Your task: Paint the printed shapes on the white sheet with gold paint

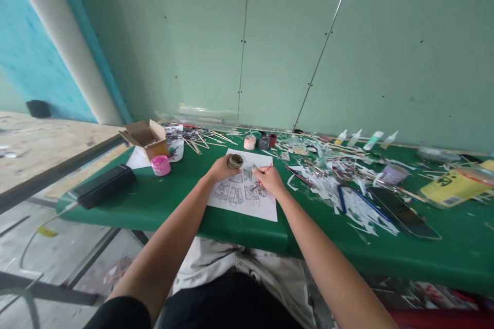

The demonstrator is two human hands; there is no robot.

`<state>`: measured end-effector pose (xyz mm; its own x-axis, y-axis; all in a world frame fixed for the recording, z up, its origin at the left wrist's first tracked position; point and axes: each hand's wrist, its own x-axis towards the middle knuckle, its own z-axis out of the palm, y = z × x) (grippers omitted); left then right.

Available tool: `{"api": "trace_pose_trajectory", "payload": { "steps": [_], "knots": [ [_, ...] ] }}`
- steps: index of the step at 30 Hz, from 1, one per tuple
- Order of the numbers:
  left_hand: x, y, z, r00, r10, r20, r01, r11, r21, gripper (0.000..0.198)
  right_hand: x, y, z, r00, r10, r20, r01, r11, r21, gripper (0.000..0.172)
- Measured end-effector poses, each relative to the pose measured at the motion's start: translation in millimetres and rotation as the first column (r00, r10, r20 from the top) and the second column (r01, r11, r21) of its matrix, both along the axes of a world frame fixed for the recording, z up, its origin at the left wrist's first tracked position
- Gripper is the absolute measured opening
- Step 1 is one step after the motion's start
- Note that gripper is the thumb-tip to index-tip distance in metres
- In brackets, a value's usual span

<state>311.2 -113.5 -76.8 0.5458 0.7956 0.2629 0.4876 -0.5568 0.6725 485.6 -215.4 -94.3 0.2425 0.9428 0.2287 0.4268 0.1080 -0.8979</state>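
Observation:
A white sheet [250, 204] printed with line drawings lies on the green table [173, 211] in front of me. My left hand [221, 168] is closed round a small open paint jar [235, 161] resting on the sheet's far edge. My right hand [270, 180] pinches a thin red-handled brush [267, 168], its tip over the drawings near the sheet's middle. Both forearms reach forward from the bottom of the view.
A pink paint jar [160, 165] and an open cardboard box [145, 137] stand at the left, with a black case [102, 185] near the table's left end. Three small jars [260, 141] sit behind the sheet. Paper scraps, sticks, a phone [403, 212], glue bottles [365, 139] and a yellow pack [455, 185] fill the right.

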Motion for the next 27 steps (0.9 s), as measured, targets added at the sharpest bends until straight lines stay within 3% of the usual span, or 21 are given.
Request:
{"api": "trace_pose_trajectory", "payload": {
  "steps": [27],
  "knots": [
    [0.6, 0.5, -0.4, 1.0, 0.009, -0.004, -0.009, 1.0, 0.011, 0.059, 1.0, 2.1, -2.9, 1.0, -0.01, 0.004, 0.01, 1.0, 0.028, 0.043]
  ]
}}
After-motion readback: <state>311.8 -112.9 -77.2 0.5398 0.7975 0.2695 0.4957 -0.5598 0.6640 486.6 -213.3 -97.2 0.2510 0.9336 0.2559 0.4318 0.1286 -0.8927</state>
